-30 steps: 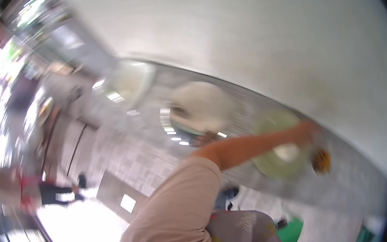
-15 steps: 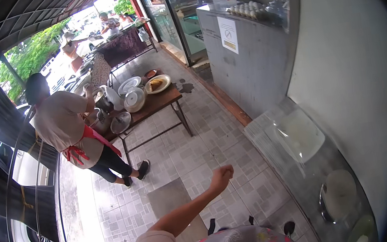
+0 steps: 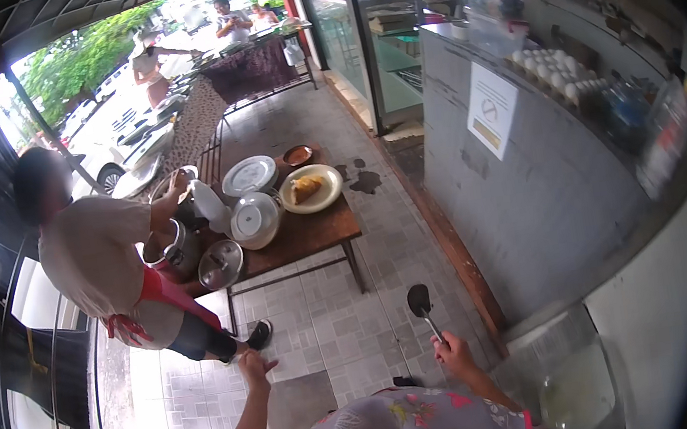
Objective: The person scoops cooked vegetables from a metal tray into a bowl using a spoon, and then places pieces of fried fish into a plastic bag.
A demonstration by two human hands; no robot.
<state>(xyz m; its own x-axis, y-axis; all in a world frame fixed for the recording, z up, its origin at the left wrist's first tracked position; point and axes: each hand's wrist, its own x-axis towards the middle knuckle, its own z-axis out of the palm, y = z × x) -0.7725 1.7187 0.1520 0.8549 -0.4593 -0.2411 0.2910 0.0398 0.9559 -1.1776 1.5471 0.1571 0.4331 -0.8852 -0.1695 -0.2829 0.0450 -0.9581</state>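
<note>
My right hand (image 3: pixel 456 351) is closed round the metal handle of a cooking spoon (image 3: pixel 419 299) with a dark, rounded head, held out over the floor tiles. Its head points away from me. On the other side, my left hand (image 3: pixel 255 369) hangs in the air with nothing in it, a finger or thumb sticking out to the right. The wooden table (image 3: pixel 314 255) stands ahead, out of reach of both hands. It carries a plate of yellowish food (image 3: pixel 306 189), a lidded white bowl (image 3: pixel 256 220), a glass lid (image 3: pixel 221 265) and a large pot (image 3: pixel 173 246).
A co-worker (image 3: pixel 100 266) stands at the table's left side, one hand near the pots. The grey counter (image 3: pixel 491 202) runs along the right, with egg trays (image 3: pixel 557 75) on top. A clear plastic tub (image 3: pixel 575 388) sits low at my right. Covered serving tables (image 3: pixel 203 120) stretch beyond.
The table now appears nearer and the view has turned toward the right. My right hand with the spoon has come into view. My left hand has moved left and lower.
</note>
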